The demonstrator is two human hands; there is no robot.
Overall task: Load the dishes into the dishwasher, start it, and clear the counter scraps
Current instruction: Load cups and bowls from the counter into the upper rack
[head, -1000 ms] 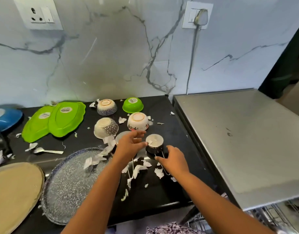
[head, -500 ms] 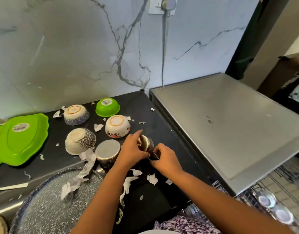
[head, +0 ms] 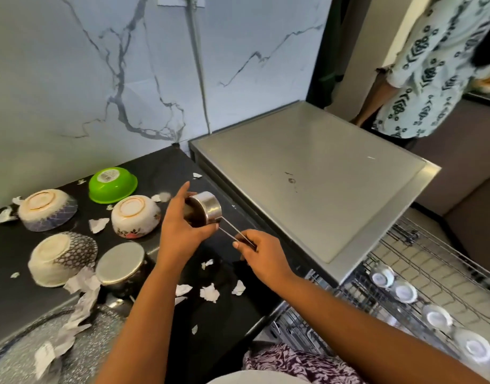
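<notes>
A small steel pan (head: 207,207) with a thin wire handle hangs tilted above the black counter (head: 224,314). My left hand (head: 180,225) grips its bowl, and my right hand (head: 259,252) pinches the end of the handle. Upside-down bowls stand to the left: a green one (head: 112,184), a floral white one (head: 135,216), a blue-patterned one (head: 47,209), a dotted one (head: 61,257) and a steel one (head: 122,268). The dishwasher (head: 307,176) has its steel top to the right. Its pulled-out wire rack (head: 421,275) holds several small white dishes.
White paper scraps (head: 209,292) litter the counter, with a longer torn strip (head: 80,300) by a speckled tray (head: 97,342) at the lower left. Another person (head: 426,67) in a patterned shirt stands at the upper right. A marble wall backs the counter.
Both hands have lifted the small steel pan off the counter and tilted it. The view has swung right, bringing the dishwasher rack and the other person into sight.
</notes>
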